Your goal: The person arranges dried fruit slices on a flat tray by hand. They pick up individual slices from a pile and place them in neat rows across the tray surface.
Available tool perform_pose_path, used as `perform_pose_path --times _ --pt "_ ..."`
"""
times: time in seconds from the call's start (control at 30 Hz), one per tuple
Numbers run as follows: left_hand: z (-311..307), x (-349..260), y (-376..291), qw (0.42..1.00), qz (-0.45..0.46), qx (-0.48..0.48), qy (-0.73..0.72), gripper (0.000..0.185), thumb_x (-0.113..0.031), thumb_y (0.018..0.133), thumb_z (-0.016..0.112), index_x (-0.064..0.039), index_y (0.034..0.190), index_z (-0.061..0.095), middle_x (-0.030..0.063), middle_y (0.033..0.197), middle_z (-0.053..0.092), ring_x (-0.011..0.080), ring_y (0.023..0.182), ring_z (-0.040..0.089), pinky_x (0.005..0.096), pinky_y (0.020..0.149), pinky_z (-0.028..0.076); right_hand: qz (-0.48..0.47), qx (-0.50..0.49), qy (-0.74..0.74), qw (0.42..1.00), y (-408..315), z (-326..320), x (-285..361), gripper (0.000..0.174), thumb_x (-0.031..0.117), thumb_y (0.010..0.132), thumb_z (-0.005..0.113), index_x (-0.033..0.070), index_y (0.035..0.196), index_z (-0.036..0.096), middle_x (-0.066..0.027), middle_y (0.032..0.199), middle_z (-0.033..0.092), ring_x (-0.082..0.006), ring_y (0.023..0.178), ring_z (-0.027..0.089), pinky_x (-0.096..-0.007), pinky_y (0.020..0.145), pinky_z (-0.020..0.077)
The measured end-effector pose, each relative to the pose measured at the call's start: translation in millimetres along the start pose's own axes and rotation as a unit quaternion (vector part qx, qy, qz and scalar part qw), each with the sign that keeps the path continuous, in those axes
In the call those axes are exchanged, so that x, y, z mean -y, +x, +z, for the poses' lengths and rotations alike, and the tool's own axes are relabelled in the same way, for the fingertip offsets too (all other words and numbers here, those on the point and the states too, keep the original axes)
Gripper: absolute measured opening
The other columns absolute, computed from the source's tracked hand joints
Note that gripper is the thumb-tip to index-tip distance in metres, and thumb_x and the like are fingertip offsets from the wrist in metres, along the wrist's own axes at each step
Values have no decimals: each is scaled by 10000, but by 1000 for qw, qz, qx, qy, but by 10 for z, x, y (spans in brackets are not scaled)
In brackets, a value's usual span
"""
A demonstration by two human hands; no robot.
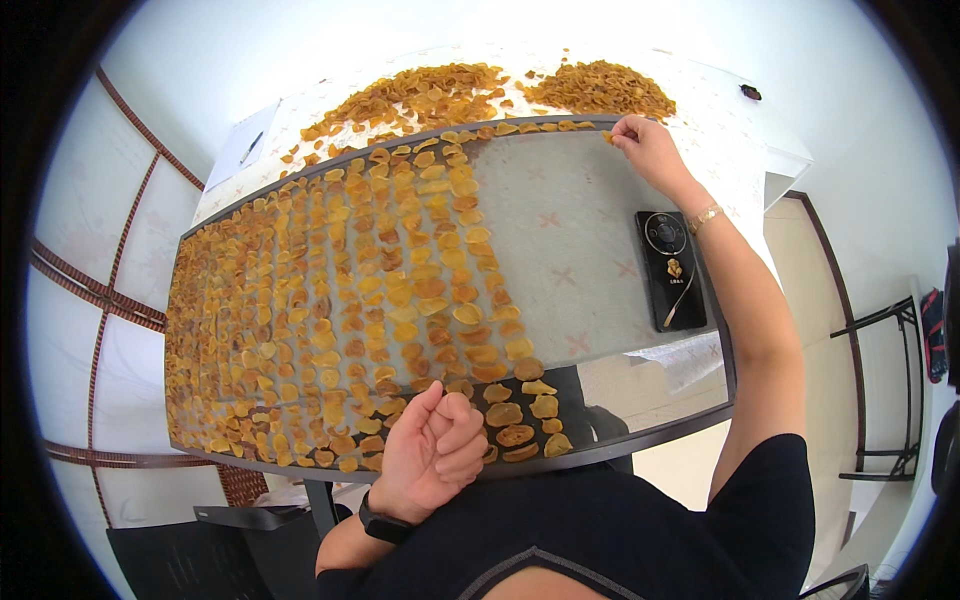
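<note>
At the far edge of a framed mesh or glass drying panel (555,232), my right hand (651,156) pinches a small amber dried slice (608,138) between thumb and fingertips. A single row of slices (551,127) runs along that far edge up to my fingers. Columns of flat amber-brown dried slices (360,262) cover the panel's left and middle. My left hand (439,442), with a black watch (384,519) at its wrist, hovers over the near edge with fingers curled; whether anything lies inside them is hidden.
Two heaps of slices, a left heap (427,90) and a right heap (604,86), lie on the white patterned table cover beyond the panel. A black phone (671,270) rests on the panel's right side. A pen (251,148) lies on paper at the left. A folding metal frame (892,390) stands right.
</note>
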State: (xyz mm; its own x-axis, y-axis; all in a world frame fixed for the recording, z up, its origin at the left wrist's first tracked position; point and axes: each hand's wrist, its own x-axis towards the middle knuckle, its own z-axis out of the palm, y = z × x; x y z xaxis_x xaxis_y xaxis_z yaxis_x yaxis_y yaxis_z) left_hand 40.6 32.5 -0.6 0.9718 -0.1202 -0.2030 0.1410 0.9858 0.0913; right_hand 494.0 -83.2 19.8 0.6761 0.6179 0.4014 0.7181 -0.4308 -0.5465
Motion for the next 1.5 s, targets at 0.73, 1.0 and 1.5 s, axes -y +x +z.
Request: perform_pose_path --times 0.73,1.0,1.5 --pt "-23 -89 32 999 39 -32 -18 529 -388 1086 257 -11 978 612 14 685 413 121 541 361 235 459 317 -71 45 -238 968 504 226 -279 118 -47 858 481 10 927 558 -211 989 607 -407 980 599 -473 829 488" --pt "-56 -95 30 999 39 -24 -25 525 -381 1086 257 -8 998 617 21 702 423 124 552 369 232 459 323 -54 35 -241 968 530 253 -283 102 1 904 484 2 961 569 -208 1010 613 -395 991 600 -468 845 481" --pt "49 22 31 988 116 -13 -106 579 -389 1052 333 50 1423 399 251 1491 394 357 1398 373 436 1184 287 -29 29 38 998 -235 132 678 192 112 928 614 41 1102 657 -102 893 665 -179 728 617 -318 683 509"
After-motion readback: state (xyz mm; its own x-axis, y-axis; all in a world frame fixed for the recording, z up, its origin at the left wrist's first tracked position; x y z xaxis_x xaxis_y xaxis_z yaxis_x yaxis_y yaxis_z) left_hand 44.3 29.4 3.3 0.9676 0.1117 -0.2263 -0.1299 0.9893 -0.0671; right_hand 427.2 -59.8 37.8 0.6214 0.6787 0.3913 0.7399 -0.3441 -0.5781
